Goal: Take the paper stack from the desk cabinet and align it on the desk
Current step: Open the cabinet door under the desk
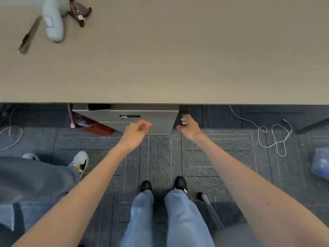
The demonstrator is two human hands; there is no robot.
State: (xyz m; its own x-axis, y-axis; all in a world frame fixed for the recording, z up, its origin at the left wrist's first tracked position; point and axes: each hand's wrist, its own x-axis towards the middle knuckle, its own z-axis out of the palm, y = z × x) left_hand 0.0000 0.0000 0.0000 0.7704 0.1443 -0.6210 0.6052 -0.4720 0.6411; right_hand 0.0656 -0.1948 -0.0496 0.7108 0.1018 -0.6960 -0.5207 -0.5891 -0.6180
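Paper stack: not visible; presumably inside the cabinet [142, 120] under the table [178, 59]. Cabinet: grey, front closed, lock plate [129, 116] near its top. Right hand [188, 126]: fingers hooked on the cabinet's right front edge, gripping nothing else; the nearer hand. Left hand [136, 130]: before the cabinet front, fingers loosely curled, empty. Table: bare ahead; tools [53, 20] far left.

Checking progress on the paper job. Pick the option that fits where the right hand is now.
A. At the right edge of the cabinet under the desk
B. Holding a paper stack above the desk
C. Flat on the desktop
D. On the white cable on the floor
A: the right hand has its fingers at the right edge of the grey cabinet under the desk; no paper stack is in view.
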